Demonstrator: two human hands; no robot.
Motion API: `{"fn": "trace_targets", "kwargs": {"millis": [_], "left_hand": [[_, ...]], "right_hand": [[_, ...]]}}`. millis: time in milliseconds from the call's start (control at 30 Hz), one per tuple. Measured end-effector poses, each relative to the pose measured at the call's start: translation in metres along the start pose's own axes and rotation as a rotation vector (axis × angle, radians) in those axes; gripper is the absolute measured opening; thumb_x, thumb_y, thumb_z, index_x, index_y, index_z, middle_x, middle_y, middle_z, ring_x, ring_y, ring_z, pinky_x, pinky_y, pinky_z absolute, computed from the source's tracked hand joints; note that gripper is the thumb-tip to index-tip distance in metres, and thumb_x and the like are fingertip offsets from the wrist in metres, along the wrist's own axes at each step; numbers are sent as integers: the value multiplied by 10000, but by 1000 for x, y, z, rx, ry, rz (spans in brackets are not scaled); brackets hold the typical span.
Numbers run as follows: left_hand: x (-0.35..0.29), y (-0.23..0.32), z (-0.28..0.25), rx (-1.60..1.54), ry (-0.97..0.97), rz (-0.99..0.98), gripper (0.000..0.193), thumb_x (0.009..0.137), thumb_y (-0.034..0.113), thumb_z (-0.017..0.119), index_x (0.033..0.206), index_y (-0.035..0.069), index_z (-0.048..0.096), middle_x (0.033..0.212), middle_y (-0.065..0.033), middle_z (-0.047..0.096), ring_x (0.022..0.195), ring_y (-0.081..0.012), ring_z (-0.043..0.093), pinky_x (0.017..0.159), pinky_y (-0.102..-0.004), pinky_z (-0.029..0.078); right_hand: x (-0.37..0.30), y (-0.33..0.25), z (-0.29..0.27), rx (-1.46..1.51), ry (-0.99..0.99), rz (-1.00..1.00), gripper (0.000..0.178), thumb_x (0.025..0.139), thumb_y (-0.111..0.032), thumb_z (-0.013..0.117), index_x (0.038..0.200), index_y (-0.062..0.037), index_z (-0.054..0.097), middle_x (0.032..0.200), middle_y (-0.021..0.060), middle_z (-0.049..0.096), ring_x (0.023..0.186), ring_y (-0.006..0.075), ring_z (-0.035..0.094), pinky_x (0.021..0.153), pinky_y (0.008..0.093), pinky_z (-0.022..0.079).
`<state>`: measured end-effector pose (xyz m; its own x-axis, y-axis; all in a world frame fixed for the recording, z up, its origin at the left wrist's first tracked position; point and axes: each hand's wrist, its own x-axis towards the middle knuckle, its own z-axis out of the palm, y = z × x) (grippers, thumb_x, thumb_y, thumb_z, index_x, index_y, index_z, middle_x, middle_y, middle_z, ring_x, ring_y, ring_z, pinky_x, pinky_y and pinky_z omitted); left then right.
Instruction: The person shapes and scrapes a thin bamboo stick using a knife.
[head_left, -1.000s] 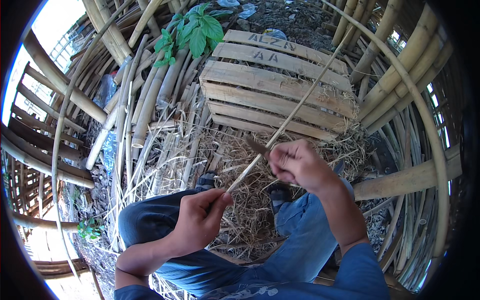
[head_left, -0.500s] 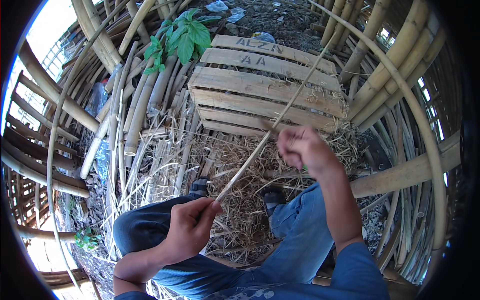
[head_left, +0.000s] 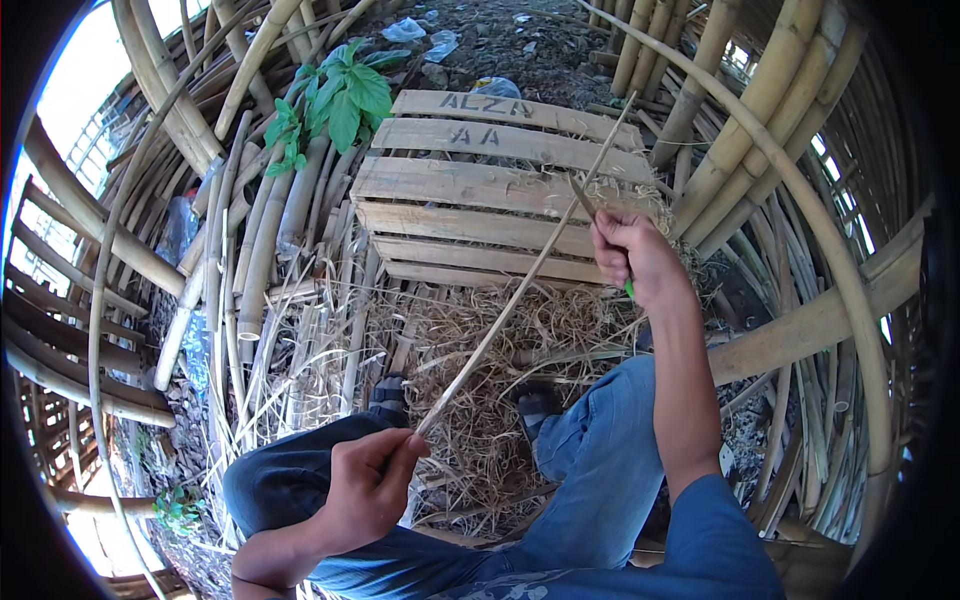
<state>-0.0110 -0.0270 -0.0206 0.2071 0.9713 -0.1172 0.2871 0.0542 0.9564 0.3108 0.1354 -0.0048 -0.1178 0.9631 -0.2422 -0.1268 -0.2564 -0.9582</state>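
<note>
My left hand (head_left: 370, 490) is closed on the near end of a long, thin bamboo strip (head_left: 510, 308), above my left thigh. The strip slants away to the upper right, its far end over a slatted wooden crate (head_left: 455, 182). My right hand (head_left: 635, 258) grips a knife (head_left: 583, 197) by its handle; a bit of green shows below the fist. The blade lies against the strip well up toward its far end. Most of the handle is hidden by my fingers.
Curly shavings (head_left: 480, 430) cover the ground between my sandalled feet. Bamboo poles (head_left: 290, 215) lie at the left beside a leafy green plant (head_left: 345, 95). A thick bamboo rail (head_left: 810, 335) crosses at the right, with split strips (head_left: 830, 450) under it. Plastic scraps (head_left: 404, 30) lie beyond the crate.
My right hand and the knife have moved up along the strip, away from me. The left hand keeps its grip, slightly lower in view. The whole view has shifted a little.
</note>
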Motion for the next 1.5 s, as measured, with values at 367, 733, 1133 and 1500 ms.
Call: {"fn": "trace_targets", "kwargs": {"millis": [367,733,1133,1500], "left_hand": [[-8,-2,0,-1,-20,-7,141,908,35,548,832,-53,628,532,21,455,505,-8,357,423,-214,270],[-10,-9,3,68,-35,7,126,894,30,561,822,-49,628,507,-11,444,480,-29,352,417,-234,272],[-5,-22,9,426,92,322,60,828,-41,590,780,-12,569,573,-113,464,439,-236,428,412,-318,336],[2,-15,15,587,193,429,70,811,-35,598,835,14,554,601,-119,470,496,-294,492,451,-380,386]], "right_hand": [[2,-1,-16,-25,0,45,283,933,-177,455,672,-83,512,470,-44,373,371,53,329,350,228,237],[11,5,-36,-10,112,141,209,918,-158,418,718,-118,461,495,-80,321,407,48,291,387,218,217],[7,19,-21,-76,31,155,285,937,-219,444,680,-97,459,478,-64,336,381,53,304,366,238,230],[2,10,-6,-155,-56,115,318,921,-250,542,687,-34,545,474,-39,381,391,52,323,364,236,213]]}}
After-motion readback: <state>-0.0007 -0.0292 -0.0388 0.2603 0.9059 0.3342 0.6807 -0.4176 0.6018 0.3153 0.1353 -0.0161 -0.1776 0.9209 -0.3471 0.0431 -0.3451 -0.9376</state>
